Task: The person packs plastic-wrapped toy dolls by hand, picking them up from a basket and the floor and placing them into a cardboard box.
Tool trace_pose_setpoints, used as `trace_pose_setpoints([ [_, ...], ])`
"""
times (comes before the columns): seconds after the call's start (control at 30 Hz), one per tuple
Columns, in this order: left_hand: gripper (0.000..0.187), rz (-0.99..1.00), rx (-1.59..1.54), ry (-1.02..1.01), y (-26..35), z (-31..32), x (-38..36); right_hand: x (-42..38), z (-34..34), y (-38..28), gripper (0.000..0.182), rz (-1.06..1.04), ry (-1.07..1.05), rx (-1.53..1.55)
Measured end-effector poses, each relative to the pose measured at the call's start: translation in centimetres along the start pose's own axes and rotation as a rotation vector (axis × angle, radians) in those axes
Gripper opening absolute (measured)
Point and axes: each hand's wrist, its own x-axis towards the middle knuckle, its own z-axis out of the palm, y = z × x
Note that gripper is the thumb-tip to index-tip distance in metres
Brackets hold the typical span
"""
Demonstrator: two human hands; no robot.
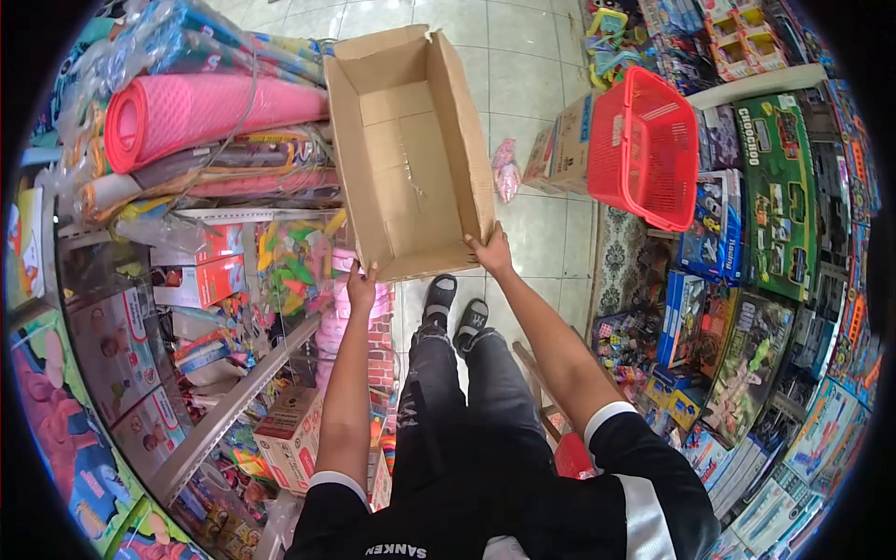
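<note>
An open-topped cardboard box [397, 154] is held out in front of me above the tiled floor. Its inside shows bare brown board with a torn strip mark along the bottom. My left hand [362, 286] grips the near left corner, thumb and fingers on the edge. At the near right corner my right hand [491, 250] is closed on the rim, thumb over the inner side. The undersides of both grips are hidden by the box.
Rolled pink mats [205, 112] lie stacked left of the box. A red plastic basket [644, 149] and another carton [563, 145] stand to the right. Shelves of boxed toys [779, 196] line the right side. A small pink packet [505, 171] lies on the floor [537, 238].
</note>
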Motion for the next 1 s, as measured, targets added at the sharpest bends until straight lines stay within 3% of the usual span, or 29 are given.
trace_pose_setpoints([
  [0.03,0.045,0.007,0.087,-0.026,0.4,0.3,0.0,0.8,0.7,-0.1,0.074,0.044,-0.028,-0.010],
  [0.07,0.032,0.142,0.093,0.068,0.9,0.6,-0.3,1.8,0.9,0.0,0.049,-0.035,-0.091,0.030],
  [0.1,0.032,0.140,0.086,0.077,1.2,0.9,-0.5,1.7,1.0,-0.4,0.049,-0.045,-0.093,0.026],
  [0.17,0.027,0.031,0.246,0.132,2.5,1.1,-0.7,1.5,0.9,-1.4,0.031,-0.108,0.016,-0.030],
  [0.4,0.021,0.093,0.263,0.297,5.3,-1.3,-6.4,-4.6,-5.1,-1.6,0.024,-0.328,0.113,0.058],
  [0.73,0.022,0.302,0.231,0.333,10.0,-4.8,-23.9,-20.0,-15.9,2.6,0.018,-0.358,0.190,0.124],
  [0.87,0.022,0.317,0.217,0.357,10.9,-4.5,-27.8,-24.2,-19.7,2.8,0.018,-0.421,0.290,0.192],
  [1.0,0.018,0.456,0.132,0.457,14.0,-5.4,-31.3,-28.2,-23.3,2.5,0.017,-0.450,0.383,0.234],
])
